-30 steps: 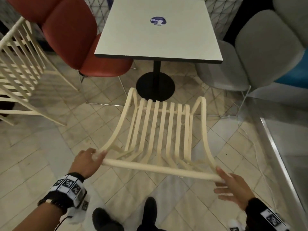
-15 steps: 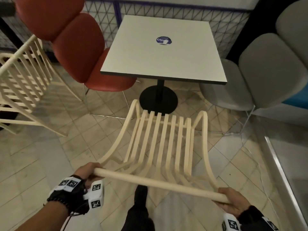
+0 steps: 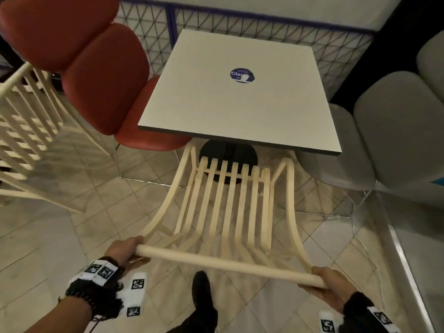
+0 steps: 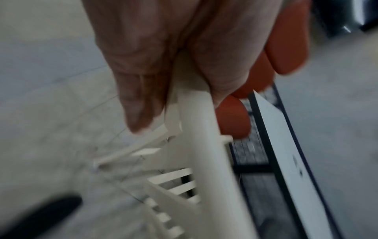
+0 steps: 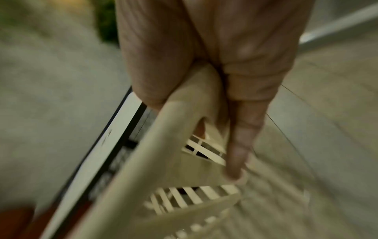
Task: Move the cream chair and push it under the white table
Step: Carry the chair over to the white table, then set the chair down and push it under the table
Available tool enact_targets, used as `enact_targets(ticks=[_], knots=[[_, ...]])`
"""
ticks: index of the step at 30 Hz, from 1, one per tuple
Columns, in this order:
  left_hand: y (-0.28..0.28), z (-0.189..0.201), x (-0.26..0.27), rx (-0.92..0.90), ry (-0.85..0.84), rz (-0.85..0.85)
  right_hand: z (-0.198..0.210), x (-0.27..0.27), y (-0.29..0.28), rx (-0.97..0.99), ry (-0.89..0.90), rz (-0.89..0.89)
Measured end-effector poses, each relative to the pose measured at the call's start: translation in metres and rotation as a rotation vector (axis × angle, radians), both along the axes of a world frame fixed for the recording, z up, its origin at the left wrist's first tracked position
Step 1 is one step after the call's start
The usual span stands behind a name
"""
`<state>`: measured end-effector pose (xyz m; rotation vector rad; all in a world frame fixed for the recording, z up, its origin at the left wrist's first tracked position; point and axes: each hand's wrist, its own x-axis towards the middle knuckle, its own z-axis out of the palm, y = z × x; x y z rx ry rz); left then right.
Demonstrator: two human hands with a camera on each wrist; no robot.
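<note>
The cream slatted chair [image 3: 230, 207] stands in front of me, its back toward me and its seat front just under the near edge of the white table [image 3: 240, 109]. My left hand [image 3: 125, 248] grips the left end of the round top rail [image 3: 228, 263], and my right hand [image 3: 329, 282] grips the right end. In the left wrist view my left hand [image 4: 163, 64] wraps the chair rail [image 4: 206, 145], with the table's edge [image 4: 286, 145] beyond it. The right wrist view shows my right hand [image 5: 204, 64] curled round the rail [image 5: 159, 145], blurred.
A red padded chair [image 3: 96, 75] stands left of the table and a grey one [image 3: 389, 131] to its right. Another cream slatted chair [image 3: 26, 131] is at far left. The table's black round base [image 3: 228, 155] sits behind the seat. A metal edge [image 3: 406, 267] runs along the right.
The chair has moved forward toward the table, its seat front now reaching under the near edge. My right hand went from open beside the rail to gripping it.
</note>
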<state>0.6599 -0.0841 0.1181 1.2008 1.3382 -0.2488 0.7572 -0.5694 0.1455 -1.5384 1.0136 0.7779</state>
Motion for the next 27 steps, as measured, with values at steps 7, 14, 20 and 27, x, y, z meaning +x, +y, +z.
enact_targets(ticks=[7,14,20,27], knots=[[-0.033,0.052,-0.013,0.895,-0.310,-1.564,0.011,-0.031,0.022,-0.629,-0.651,1.467],[-0.047,0.041,0.044,0.838,0.078,-1.967,0.013,0.009,0.053,-0.777,-0.461,1.705],[-0.038,0.042,0.102,0.967,0.124,-1.866,0.026,0.061,0.078,-0.805,-0.488,1.648],[-0.024,0.037,0.144,0.982,0.104,-1.798,0.029,0.109,0.097,-0.821,-0.432,1.563]])
